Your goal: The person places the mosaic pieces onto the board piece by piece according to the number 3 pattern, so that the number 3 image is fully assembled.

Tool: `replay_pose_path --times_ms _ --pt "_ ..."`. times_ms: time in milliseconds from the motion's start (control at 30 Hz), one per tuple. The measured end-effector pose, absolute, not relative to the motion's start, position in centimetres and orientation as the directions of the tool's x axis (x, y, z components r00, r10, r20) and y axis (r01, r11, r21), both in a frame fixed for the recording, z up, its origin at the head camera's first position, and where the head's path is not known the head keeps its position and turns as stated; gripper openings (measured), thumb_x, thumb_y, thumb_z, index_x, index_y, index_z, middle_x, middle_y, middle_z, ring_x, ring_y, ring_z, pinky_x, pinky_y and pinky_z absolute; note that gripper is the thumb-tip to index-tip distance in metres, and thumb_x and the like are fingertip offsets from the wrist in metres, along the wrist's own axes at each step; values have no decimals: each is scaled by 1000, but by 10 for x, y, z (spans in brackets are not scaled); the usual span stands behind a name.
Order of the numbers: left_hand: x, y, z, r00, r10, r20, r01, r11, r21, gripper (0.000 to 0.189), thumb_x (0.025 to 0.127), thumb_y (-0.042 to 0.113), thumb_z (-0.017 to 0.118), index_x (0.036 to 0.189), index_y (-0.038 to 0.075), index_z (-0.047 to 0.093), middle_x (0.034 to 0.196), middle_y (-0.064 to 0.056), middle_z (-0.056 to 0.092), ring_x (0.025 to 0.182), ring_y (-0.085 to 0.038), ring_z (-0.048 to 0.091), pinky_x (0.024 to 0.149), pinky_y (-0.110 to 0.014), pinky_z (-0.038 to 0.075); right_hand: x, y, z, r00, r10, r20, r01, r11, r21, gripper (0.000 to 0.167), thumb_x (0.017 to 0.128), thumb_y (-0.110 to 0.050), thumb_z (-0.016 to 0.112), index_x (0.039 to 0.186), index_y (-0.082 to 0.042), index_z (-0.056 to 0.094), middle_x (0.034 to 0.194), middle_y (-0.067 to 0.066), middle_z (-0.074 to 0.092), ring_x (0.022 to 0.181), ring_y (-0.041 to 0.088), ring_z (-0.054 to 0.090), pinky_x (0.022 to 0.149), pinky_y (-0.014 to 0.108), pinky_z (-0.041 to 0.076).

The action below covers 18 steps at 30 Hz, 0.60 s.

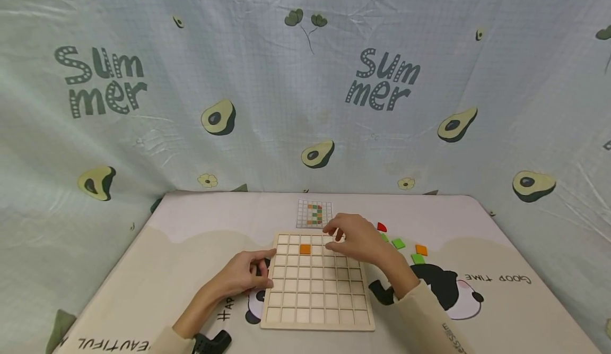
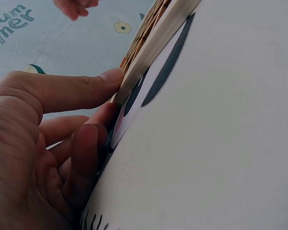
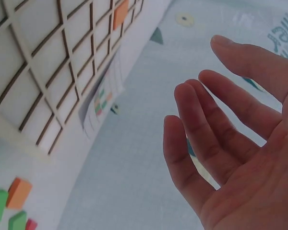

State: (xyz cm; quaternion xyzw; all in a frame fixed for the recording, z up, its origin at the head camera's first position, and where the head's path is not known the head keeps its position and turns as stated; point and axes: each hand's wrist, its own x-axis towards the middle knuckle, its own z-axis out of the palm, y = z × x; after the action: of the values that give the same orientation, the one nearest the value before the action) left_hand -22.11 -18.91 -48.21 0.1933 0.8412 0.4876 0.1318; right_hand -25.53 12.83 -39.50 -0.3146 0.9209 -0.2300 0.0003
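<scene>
A pale wooden grid board (image 1: 317,326) lies on the table with one orange square tile (image 1: 305,249) in a cell of its second row from the far side. At its left edge, my left hand (image 1: 241,274) holds the board's rim, thumb and finger against the wood (image 2: 151,52). My right hand (image 1: 358,240) hovers over the far right part of the board. Its fingers (image 3: 197,120) are loosely bent and spread, with nothing between them. Beyond the board lies a printed pattern card (image 1: 302,213) showing a gridded design in orange, green and red.
Right of the board lie loose pieces: a red quarter-round piece (image 1: 382,227), several green tiles (image 1: 398,243) and an orange tile (image 1: 421,249). The tablecloth (image 1: 191,258) carries panda prints and lettering. A patterned curtain (image 1: 267,78) hangs behind the table.
</scene>
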Motion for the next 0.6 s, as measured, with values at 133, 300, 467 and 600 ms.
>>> replay_pose_path --times_ms 133,300,467,600 --pt "-221 -190 -482 -889 456 -37 192 445 875 77 84 13 83 150 -6 48 81 -2 65 48 -2 44 44 -21 41 -250 146 -391 -808 -563 174 -575 692 -436 23 90 -20 80 112 -12 76 108 4 73 89 15 68 73 25 54" --pt "-221 -190 -482 -890 455 -27 199 440 876 78 83 12 84 150 -8 49 79 -3 65 47 -2 44 44 -21 39 -248 168 -393 -814 -540 212 -574 695 -433 21 90 -18 80 109 -10 76 104 5 73 84 12 66 72 24 56" --pt "-221 -189 -482 -888 459 -29 196 435 879 79 82 11 84 150 -8 48 79 -2 64 47 -2 44 44 -20 39 -247 191 -399 -834 -511 210 -545 701 -460 21 90 -16 80 110 -11 75 103 3 73 84 10 65 71 24 55" --pt "-221 -189 -482 -893 449 -38 187 447 875 78 83 12 83 150 -7 49 79 -1 64 47 -2 44 44 -20 40 -249 208 -404 -841 -498 213 -534 699 -475 22 92 -17 79 112 -11 75 105 5 74 86 10 65 72 25 56"
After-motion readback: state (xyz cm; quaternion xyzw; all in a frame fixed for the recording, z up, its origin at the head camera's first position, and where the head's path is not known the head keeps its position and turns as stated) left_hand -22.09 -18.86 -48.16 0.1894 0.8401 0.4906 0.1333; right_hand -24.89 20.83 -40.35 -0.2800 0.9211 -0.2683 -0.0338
